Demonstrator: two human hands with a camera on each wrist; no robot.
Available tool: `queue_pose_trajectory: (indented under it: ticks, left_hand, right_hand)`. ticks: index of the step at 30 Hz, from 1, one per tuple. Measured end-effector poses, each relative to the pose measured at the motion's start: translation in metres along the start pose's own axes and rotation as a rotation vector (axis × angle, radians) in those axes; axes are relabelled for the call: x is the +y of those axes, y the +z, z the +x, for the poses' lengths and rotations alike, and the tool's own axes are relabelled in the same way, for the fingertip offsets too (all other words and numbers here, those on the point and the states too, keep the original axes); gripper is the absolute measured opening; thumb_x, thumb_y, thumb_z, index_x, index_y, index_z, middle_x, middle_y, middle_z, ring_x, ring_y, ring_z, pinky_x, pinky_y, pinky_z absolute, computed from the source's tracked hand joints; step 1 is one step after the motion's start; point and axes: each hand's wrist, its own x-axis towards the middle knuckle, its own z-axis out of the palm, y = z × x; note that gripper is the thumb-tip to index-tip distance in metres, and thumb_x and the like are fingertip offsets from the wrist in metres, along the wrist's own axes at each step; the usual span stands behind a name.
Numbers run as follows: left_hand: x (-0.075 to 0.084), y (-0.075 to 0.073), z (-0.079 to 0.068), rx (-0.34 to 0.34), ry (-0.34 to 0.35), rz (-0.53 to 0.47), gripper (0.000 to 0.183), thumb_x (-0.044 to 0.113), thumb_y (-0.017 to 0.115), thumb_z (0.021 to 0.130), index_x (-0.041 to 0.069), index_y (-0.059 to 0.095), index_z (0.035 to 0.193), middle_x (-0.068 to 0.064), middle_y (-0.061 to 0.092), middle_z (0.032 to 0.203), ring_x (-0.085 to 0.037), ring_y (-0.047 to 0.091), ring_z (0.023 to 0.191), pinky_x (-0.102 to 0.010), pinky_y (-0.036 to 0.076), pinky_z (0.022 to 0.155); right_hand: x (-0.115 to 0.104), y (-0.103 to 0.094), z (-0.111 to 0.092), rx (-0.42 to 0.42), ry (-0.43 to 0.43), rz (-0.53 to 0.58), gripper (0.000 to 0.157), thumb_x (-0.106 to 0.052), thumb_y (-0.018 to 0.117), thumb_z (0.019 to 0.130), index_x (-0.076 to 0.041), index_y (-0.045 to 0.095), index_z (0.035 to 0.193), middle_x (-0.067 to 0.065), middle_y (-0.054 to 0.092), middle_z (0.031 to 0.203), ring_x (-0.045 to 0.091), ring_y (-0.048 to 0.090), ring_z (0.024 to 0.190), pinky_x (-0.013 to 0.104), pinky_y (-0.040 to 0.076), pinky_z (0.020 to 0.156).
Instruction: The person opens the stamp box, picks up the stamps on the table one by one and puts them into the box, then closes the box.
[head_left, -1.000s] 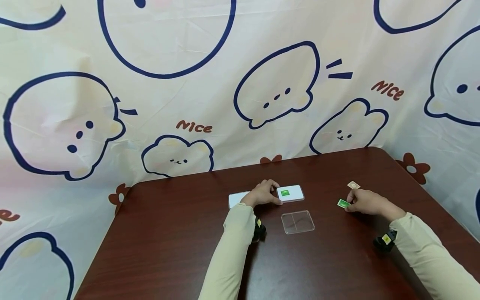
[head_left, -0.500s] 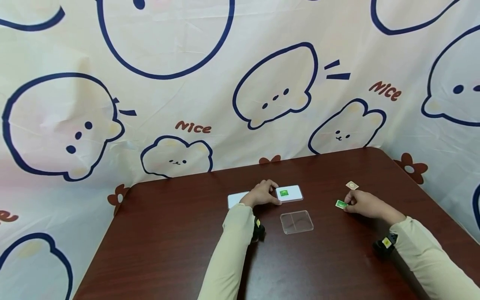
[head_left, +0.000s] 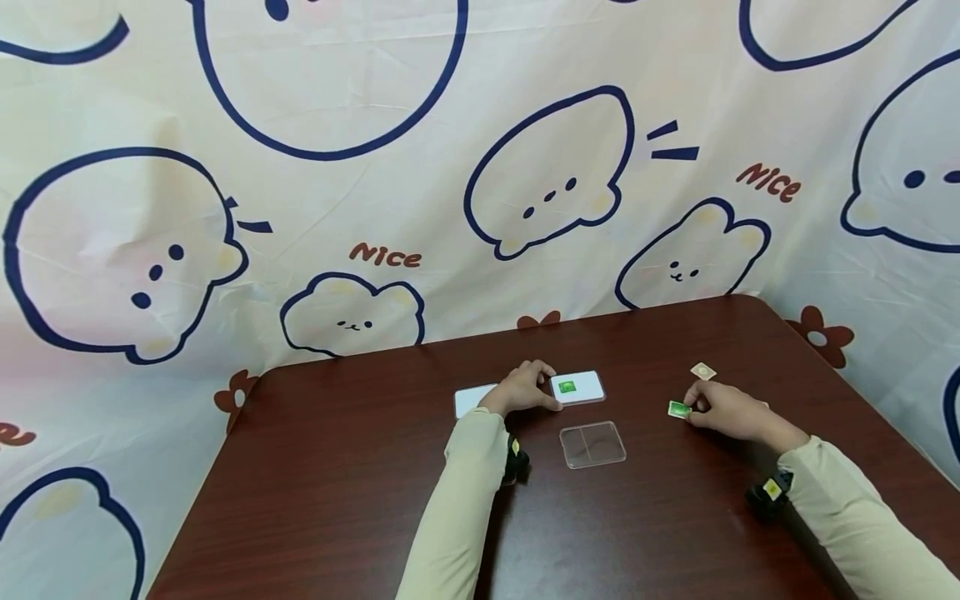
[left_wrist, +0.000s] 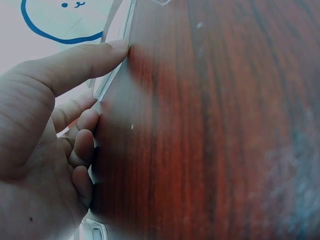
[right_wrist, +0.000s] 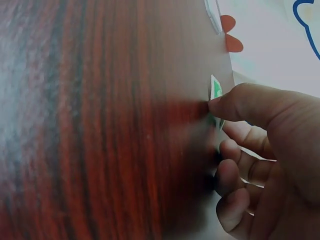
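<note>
In the head view, my left hand (head_left: 519, 388) holds a flat clear case with a white insert (head_left: 588, 386) by its left end, thumb and forefinger at its edges. A small green stamp (head_left: 567, 387) lies on the white insert. Further right, my right hand (head_left: 727, 408) pinches another green stamp (head_left: 679, 409) between thumb and forefinger, low over the table. The right wrist view shows this stamp's toothed edge (right_wrist: 215, 82) beside the thumb tip. In the left wrist view the thumb (left_wrist: 90, 65) presses along the case's near edge.
A second white-filled case (head_left: 471, 400) lies partly behind the left hand. A clear lid or tray with a dividing line (head_left: 593, 445) rests on the brown table (head_left: 337, 500) nearer me. Beyond the right hand lies a tan stamp (head_left: 703, 372). Patterned cloth (head_left: 442, 200) hangs behind the table.
My right hand and its green stamp have shifted slightly left. The left hand keeps its place at the case. The whole head view has drifted a little.
</note>
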Motion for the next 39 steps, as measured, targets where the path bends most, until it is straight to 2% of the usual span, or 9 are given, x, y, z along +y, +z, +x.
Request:
queue_pose_trajectory:
  ticks: [11, 19, 39]
  left_hand:
    - [-0.001, 0.0, -0.001, 0.002, 0.01, 0.013, 0.053, 0.027, 0.078, 0.081, 0.018, 0.053, 0.127, -0.002, 0.048, 0.116, -0.02, 0.042, 0.108, -0.037, 0.04, 0.093]
    - [-0.001, 0.0, -0.001, 0.005, 0.009, 0.022, 0.053, 0.028, 0.079, 0.081, 0.018, 0.053, 0.126, -0.002, 0.048, 0.116, -0.02, 0.042, 0.108, -0.037, 0.041, 0.093]
    - [-0.002, 0.002, 0.0, 0.011, 0.015, 0.027, 0.054, 0.028, 0.079, 0.081, 0.018, 0.053, 0.127, -0.002, 0.048, 0.114, -0.019, 0.042, 0.106, -0.036, 0.04, 0.09]
  right_hand:
    - [-0.007, 0.003, 0.012, -0.011, -0.028, -0.004, 0.019, -0.02, 0.066, 0.088, -0.005, 0.058, 0.096, 0.0, 0.052, 0.08, 0.009, 0.045, 0.067, 0.025, 0.037, 0.062]
    - [-0.011, 0.007, 0.013, -0.009, -0.032, 0.014, 0.031, -0.029, 0.073, 0.085, -0.003, 0.058, 0.095, 0.001, 0.053, 0.081, 0.011, 0.045, 0.07, 0.025, 0.037, 0.063]
    - [-0.015, 0.011, 0.013, 0.018, -0.047, -0.034, 0.016, -0.021, 0.068, 0.085, -0.008, 0.06, 0.089, -0.001, 0.053, 0.08, 0.01, 0.046, 0.07, 0.026, 0.038, 0.064]
